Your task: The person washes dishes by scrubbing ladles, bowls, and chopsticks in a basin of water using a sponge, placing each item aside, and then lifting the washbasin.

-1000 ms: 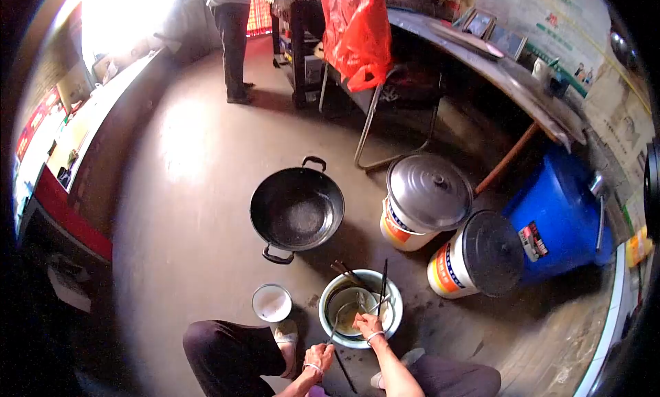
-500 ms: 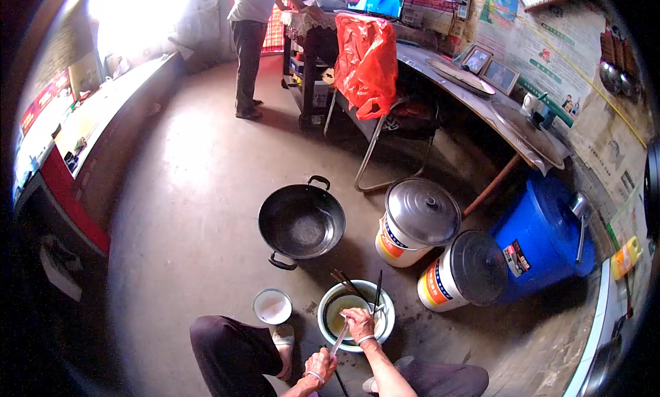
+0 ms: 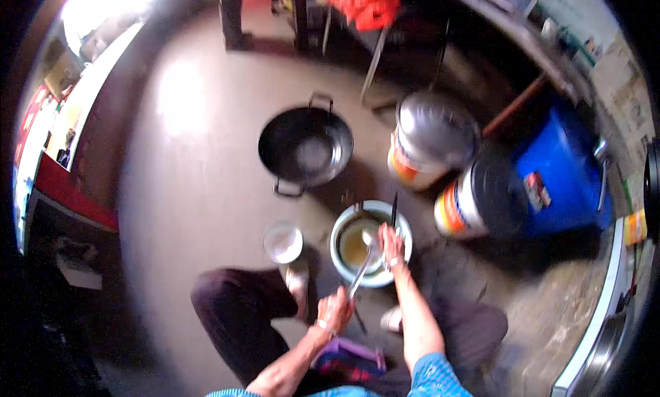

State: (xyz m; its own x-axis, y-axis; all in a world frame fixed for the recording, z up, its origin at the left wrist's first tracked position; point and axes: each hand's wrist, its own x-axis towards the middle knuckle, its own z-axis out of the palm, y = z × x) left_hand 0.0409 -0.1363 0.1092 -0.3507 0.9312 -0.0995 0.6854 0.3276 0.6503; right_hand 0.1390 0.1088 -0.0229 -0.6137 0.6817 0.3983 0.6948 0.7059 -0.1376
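My left hand point(image 3: 335, 310) is closed around the handle of a long metal spoon point(image 3: 359, 277). The spoon's pale round head is over the light-coloured basin point(image 3: 337, 265). Cloudy yellowish water point(image 3: 355, 250) lies in the basin, with what looks like a bowl inside. My right hand point(image 3: 392, 247) is at the basin's right side, fingers curled and blurred; what they grip is hidden. A thin black handle point(image 3: 394, 208) stands up just beyond those fingers. Left of the basin, a small bowl point(image 3: 284, 244) with whitish contents is on the floor.
A black two-handled wok point(image 3: 302, 149) sits on the floor ahead. To the right are a metal-lidded bucket point(image 3: 412, 164), a dark-lidded bucket point(image 3: 459, 208) and a blue barrel point(image 3: 560, 184). A person's legs point(image 3: 232, 19) stand at the back, near a chair with a red bag point(image 3: 368, 4).
The view has tipped downward. My right hand has left the spoon's head and shifted to the basin's right side. The left hand still holds the spoon, its head now exposed.
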